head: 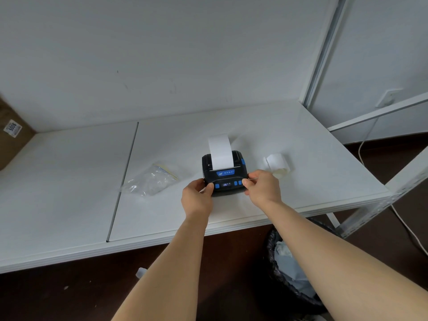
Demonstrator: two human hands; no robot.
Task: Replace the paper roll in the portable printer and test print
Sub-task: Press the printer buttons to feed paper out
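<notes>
Both hands hold the printer, a paper strip standing out of its top.

The printer [223, 173] sits on the white table [301, 144]; the left hand [198, 196] grips its left front corner, the right hand [261, 186] pinches the right, thumb near the blue buttons. The paper strip [220, 152] could jam or tear if the printer tilts or shifts. Right of the printer lies a loose paper roll [278, 165], left a clear plastic bag [151, 180]; neither obstructs.
</notes>
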